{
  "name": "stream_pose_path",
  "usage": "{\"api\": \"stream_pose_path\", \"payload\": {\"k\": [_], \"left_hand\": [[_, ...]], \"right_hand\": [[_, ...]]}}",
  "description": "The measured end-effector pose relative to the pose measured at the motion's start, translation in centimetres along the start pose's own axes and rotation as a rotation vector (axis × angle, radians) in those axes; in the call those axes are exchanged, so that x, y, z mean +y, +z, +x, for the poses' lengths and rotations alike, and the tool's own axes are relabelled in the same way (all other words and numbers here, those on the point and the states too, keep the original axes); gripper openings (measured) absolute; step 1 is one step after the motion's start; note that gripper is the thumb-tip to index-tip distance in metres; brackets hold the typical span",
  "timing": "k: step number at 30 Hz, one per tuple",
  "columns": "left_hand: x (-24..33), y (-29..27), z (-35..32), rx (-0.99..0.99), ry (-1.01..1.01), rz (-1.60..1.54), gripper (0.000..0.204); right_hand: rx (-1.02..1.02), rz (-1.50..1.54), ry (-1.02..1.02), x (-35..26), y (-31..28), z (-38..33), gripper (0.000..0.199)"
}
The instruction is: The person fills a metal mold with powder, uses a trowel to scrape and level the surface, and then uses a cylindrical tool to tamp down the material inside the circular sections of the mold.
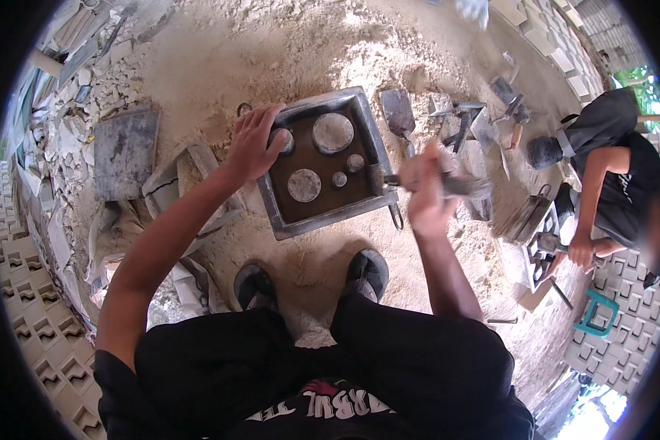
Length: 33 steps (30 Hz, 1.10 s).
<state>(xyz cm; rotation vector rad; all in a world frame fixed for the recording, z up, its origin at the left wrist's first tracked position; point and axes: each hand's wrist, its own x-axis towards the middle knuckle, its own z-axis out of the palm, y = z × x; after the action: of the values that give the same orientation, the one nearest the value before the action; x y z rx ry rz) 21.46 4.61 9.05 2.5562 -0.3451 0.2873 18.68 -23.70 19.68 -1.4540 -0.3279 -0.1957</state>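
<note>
Pale, sandy ground (pixel 213 51) carries a square grey frame (pixel 331 218), directly before the person. The left hand (pixel 253 143) lies spread over its upper-left corner, not closed on anything; the right hand (pixel 427 194) is clenched around a tool (pixel 467 187), too blurred to identify, beside the right rim. Inside stand several round discs (pixel 333 133) of differing size. Work on the rim seems in hand; the next move likely calls for steady bracing and careful aim.

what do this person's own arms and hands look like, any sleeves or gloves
Left grip and right grip are ungloved human hands, the right motion-blurred. Both forearms are bare; a short black cloth sleeve shows on the left arm.
</note>
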Motion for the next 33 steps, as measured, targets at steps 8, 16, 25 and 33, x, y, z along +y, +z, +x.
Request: {"api": "stream_pose_path", "payload": {"k": [8, 16, 25, 33], "left_hand": [[-0.5, 0.3, -0.1, 0.024, 0.052, 0.021, 0.048], [-0.6, 0.1, -0.2, -0.046, 0.008, 0.006, 0.049], [-0.6, 0.2, -0.2, 0.030, 0.052, 0.017, 0.048], [-0.8, -0.3, -0.5, -0.015, 0.045, -0.013, 0.049]], "right_hand": [[0.029, -0.173, -0.127, -4.2, 1.7, -0.4, 0.040], [-0.026, 0.044, -0.151, -2.7, 0.4, 0.9, 0.023], [-0.016, -0.093, -0.141, -2.9, 0.8, 1.8, 0.034], [-0.124, 0.020, -0.320, -3.4, 0.2, 2.4, 0.028]]}}
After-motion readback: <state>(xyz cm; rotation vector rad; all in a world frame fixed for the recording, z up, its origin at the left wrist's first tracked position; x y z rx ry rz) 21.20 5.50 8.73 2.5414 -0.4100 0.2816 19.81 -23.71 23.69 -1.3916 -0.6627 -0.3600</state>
